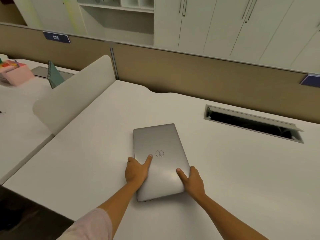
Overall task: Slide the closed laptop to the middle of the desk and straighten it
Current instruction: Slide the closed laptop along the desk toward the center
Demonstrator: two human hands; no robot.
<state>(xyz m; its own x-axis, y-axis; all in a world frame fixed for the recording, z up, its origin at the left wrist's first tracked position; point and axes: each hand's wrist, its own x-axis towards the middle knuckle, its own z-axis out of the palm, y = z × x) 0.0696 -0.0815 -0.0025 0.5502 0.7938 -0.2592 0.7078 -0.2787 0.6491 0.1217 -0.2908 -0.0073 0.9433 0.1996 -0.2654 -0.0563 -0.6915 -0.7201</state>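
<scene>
A closed silver laptop [160, 160] lies flat on the white desk [233, 170], turned so its long side runs away from me and slightly skewed. My left hand [136, 170] grips its left long edge, thumb on the lid near the round logo. My right hand [192, 179] holds the right edge close to the near corner, thumb resting on the lid. Both forearms reach in from the bottom of the view.
A cable slot with an open flap [252, 123] is sunk into the desk at the back right. A rounded white divider [76, 94] stands at the left. Behind runs a tan partition [207, 75]. A pink box [15, 73] and a spiral notebook [54, 74] sit on the neighbouring desk.
</scene>
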